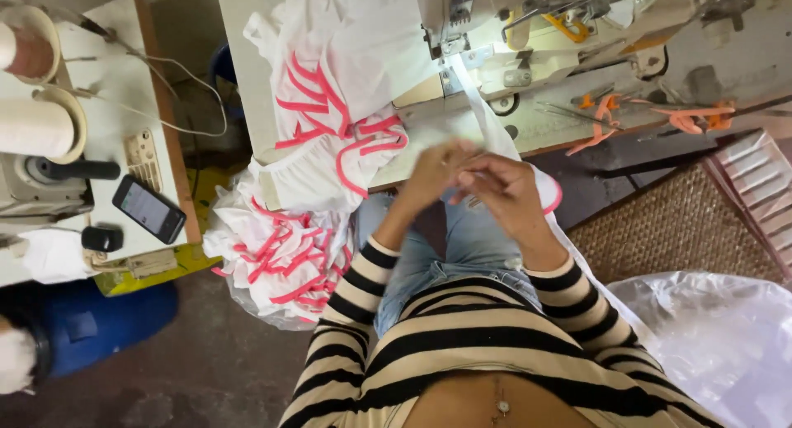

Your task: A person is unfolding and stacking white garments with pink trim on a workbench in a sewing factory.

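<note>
Both hands — left hand (435, 174), right hand (502, 190) — pinching white fabric strip (477, 98)

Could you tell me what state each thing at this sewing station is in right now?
Left hand: raised, blurred, meeting the right; grip unclear.
Right hand: fingers pinched; contents unclear.
White strip: hanging from the sewing machine.
Sewing machine: lamp lit.
White and pink garments: heaped, spilling off the table.
Phone: lying flat.
Thread cone: lying sideways.
</note>
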